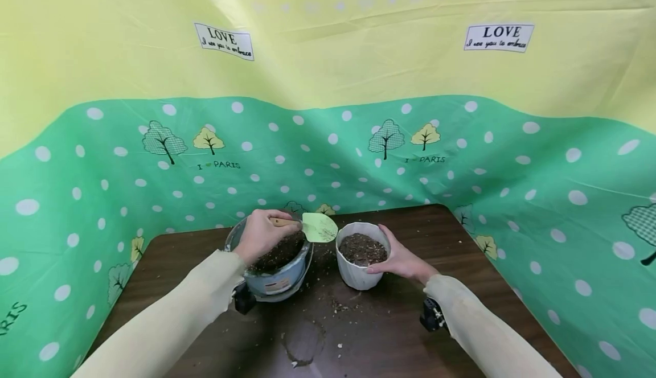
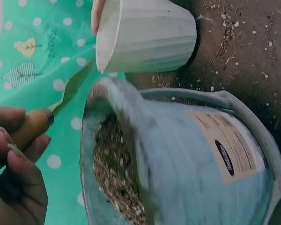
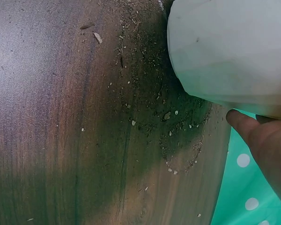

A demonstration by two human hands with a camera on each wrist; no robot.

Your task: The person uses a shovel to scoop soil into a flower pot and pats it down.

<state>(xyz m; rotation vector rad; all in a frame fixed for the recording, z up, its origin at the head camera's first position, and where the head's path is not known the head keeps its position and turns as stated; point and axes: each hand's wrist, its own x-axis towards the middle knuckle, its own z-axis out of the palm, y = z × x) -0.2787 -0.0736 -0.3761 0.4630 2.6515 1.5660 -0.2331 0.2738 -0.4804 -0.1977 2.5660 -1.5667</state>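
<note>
Left hand [image 1: 262, 234] gripping crosswise trowel [image 1: 311, 227], blade [image 1: 322, 228] pointing right toward white pot [image 1: 356, 275], right hand [image 1: 404, 261] clasping pot

One blue pot [image 1: 293, 272] at left and one white pot [image 1: 359, 275] at right, two in all, share a single brown worktop [image 1: 374, 332] beneath one trowel [image 1: 320, 229], while two printed LOVE panels [image 1: 224, 41] [image 1: 499, 38], left and right, mark the far backdrop [image 1: 359, 70].

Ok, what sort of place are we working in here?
Probably a makeshift potting spot: a wood-grain table strewn with soil crumbs, a white pot and a blue container both holding dark soil, and a patterned cloth hung around as a backdrop.
</note>
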